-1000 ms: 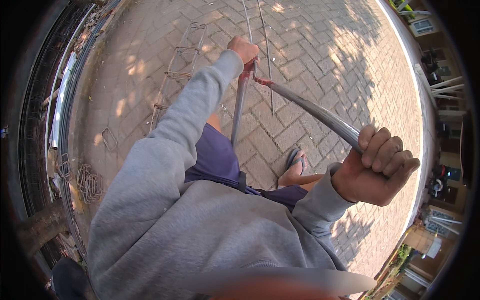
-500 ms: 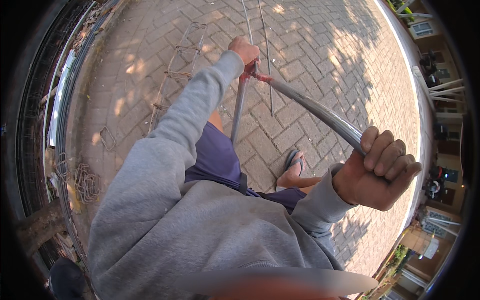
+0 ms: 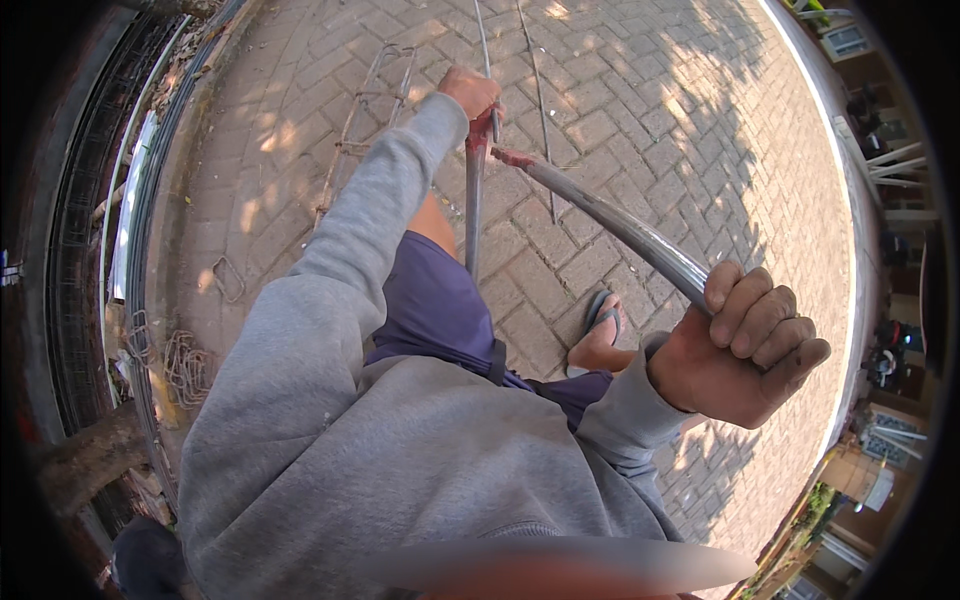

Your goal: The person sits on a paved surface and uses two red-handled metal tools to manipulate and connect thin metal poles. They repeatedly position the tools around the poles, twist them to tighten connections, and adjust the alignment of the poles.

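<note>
Up front, my left hand (image 3: 469, 92) is closed round a thin steel rod (image 3: 483, 35), right above the red head of a long-handled cutter. A short end of the rod shows below my fingers, beside the red jaw. My right hand (image 3: 745, 345) is wrapped round the end of one grey tubular handle of the cutter (image 3: 625, 225), which slants up toward my left hand. The other tubular handle (image 3: 474, 215) runs down from the red head toward my leg; its lower end is hidden behind my shorts. The two handles stand wide apart.
A second thin rod (image 3: 540, 100) lies on the brick paving (image 3: 640, 120). To the left lie a bent-wire rebar frame (image 3: 350, 145), a single wire loop (image 3: 228, 280) and a heap of wire loops (image 3: 188, 370). Long bars (image 3: 170, 150) line the left edge. My sandalled foot (image 3: 600, 330) stands below the cutter.
My left hand and the rod have shifted a little to the left. My right hand has moved slightly left and down with its handle, and more of the red jaw shows.
</note>
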A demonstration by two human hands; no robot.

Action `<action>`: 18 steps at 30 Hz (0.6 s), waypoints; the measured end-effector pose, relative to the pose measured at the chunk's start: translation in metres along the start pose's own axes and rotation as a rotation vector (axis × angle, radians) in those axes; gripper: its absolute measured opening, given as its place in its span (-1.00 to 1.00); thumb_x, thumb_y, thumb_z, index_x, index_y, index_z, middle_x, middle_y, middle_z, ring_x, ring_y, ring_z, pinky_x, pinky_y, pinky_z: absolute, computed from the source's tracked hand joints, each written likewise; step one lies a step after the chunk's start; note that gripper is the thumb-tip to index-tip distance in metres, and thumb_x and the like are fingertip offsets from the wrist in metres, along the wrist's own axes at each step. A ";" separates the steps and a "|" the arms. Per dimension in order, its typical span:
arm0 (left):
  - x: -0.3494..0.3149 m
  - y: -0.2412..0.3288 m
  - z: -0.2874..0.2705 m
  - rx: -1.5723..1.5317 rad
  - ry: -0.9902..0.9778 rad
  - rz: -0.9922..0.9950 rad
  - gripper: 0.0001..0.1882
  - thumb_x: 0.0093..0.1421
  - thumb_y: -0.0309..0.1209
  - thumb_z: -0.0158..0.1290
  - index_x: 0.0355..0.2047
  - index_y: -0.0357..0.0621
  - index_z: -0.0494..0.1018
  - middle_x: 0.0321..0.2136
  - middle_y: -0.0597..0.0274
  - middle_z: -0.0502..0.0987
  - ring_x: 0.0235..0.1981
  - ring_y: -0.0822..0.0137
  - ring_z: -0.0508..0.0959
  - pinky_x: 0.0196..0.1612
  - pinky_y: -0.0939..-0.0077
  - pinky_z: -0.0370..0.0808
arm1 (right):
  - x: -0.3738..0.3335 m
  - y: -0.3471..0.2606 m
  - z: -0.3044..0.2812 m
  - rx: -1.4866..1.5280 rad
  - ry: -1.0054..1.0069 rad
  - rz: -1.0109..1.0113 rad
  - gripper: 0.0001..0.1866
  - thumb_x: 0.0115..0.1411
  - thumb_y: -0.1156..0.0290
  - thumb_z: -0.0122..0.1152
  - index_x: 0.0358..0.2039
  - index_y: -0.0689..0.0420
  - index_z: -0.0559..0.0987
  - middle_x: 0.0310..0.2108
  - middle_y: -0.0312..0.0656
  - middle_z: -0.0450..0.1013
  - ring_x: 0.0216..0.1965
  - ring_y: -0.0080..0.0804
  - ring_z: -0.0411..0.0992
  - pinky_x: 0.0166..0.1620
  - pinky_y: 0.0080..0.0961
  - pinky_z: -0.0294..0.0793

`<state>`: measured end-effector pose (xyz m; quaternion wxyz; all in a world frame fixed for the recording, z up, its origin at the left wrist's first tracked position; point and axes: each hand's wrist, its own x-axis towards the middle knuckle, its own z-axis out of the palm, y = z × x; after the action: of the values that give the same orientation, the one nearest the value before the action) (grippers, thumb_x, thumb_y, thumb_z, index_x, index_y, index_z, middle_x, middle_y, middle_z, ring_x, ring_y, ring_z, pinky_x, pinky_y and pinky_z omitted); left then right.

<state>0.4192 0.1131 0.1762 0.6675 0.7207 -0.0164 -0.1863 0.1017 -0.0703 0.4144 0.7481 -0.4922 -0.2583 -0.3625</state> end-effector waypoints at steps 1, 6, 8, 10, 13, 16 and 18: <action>0.001 0.001 0.002 -0.001 0.009 -0.003 -0.72 0.20 -0.46 0.05 -0.61 -0.33 0.60 -0.58 0.09 0.69 -0.58 0.31 0.70 -0.47 0.38 0.64 | 0.006 -0.001 0.002 0.020 0.014 -0.012 -0.52 0.61 0.27 -0.33 -0.56 0.01 0.23 -0.63 -0.26 0.18 -0.61 -0.45 0.13 -0.47 -0.40 0.25; 0.002 0.006 0.013 0.097 0.052 -0.048 -0.81 0.18 -0.50 0.03 -0.48 -0.37 0.58 -0.53 0.01 0.70 -0.56 0.25 0.71 -0.48 0.34 0.64 | 0.031 0.001 0.006 -0.017 -0.154 0.048 -0.46 0.64 0.19 -0.43 -0.58 -0.02 0.19 -0.64 -0.29 0.14 -0.60 -0.45 0.11 -0.44 -0.38 0.26; -0.001 0.008 0.014 0.215 0.054 0.006 -0.83 0.17 -0.49 0.06 -0.44 -0.39 0.56 -0.51 -0.02 0.70 -0.56 0.22 0.71 -0.47 0.32 0.65 | 0.037 0.001 0.007 -0.020 -0.192 0.061 -0.44 0.64 0.17 -0.45 -0.59 -0.03 0.18 -0.64 -0.29 0.13 -0.60 -0.45 0.10 -0.44 -0.38 0.27; -0.008 0.013 0.014 0.245 0.053 0.044 -0.85 0.13 -0.53 0.07 -0.46 -0.41 0.57 -0.53 -0.06 0.68 -0.58 0.19 0.70 -0.51 0.30 0.62 | 0.045 -0.002 0.008 -0.016 -0.160 0.085 -0.44 0.64 0.17 -0.43 -0.61 -0.04 0.17 -0.64 -0.30 0.13 -0.60 -0.46 0.09 -0.43 -0.38 0.28; -0.023 0.021 0.020 0.090 0.079 0.020 -0.86 0.07 -0.62 0.07 -0.54 -0.44 0.60 -0.58 -0.10 0.64 -0.61 0.15 0.68 -0.59 0.26 0.56 | 0.055 -0.005 0.011 -0.020 -0.202 0.088 -0.44 0.64 0.17 -0.41 -0.62 -0.05 0.15 -0.65 -0.30 0.12 -0.60 -0.46 0.09 -0.43 -0.38 0.27; -0.034 0.029 0.025 -0.139 0.107 -0.067 -0.86 0.09 -0.64 0.05 -0.52 -0.48 0.57 -0.58 -0.11 0.63 -0.60 0.14 0.68 -0.58 0.25 0.58 | 0.060 -0.010 0.012 -0.030 -0.195 0.100 -0.43 0.63 0.17 -0.39 -0.63 -0.06 0.13 -0.66 -0.31 0.12 -0.61 -0.46 0.08 -0.44 -0.39 0.26; -0.037 0.031 0.026 -0.159 0.080 -0.055 -0.87 0.10 -0.65 0.04 -0.49 -0.52 0.56 -0.57 -0.13 0.62 -0.60 0.12 0.67 -0.58 0.23 0.58 | 0.060 -0.013 0.012 -0.034 -0.171 0.109 -0.42 0.63 0.18 -0.39 -0.65 -0.06 0.12 -0.67 -0.31 0.11 -0.61 -0.46 0.08 -0.44 -0.39 0.25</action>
<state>0.3847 0.0949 0.2144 0.7173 0.6725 0.0449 -0.1765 0.1277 -0.0799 0.4706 0.7335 -0.5473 -0.2877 -0.2822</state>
